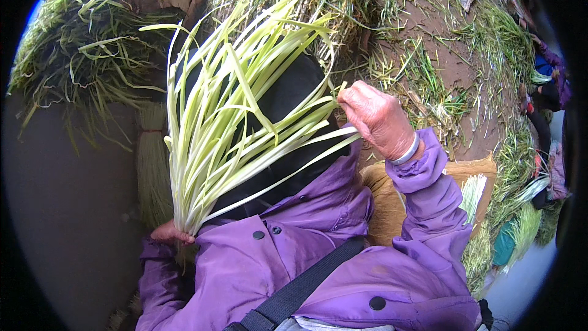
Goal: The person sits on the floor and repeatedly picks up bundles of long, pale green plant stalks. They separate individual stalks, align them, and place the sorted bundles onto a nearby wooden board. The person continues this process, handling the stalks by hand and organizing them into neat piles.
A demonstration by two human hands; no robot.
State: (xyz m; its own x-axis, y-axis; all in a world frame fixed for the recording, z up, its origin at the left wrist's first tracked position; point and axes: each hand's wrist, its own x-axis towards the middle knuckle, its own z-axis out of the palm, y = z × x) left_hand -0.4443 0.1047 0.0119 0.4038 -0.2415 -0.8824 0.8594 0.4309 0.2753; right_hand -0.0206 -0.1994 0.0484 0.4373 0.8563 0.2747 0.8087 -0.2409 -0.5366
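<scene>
My left hand (172,233) grips the white lower ends of a loose bunch of pale yellow-green leafy stalks (229,124), possibly yellow chives. The leaves fan upward over my dark-clothed lap. To the right, my raised right hand (377,117) has its fingers closed at the tips of several leaves from the bunch. What lies inside that hand is partly hidden by its back. A banded bundle of similar stalks (151,165) lies left of the bunch, tied with a thin reddish band.
A heap of green leaves (87,37) stands at upper left. More cut leaves (432,78) litter the brown ground. Right of me lies brown cloth or sacking (477,172) with a pale stalk bundle (472,195) on it. Other people (546,101) are at the far right edge.
</scene>
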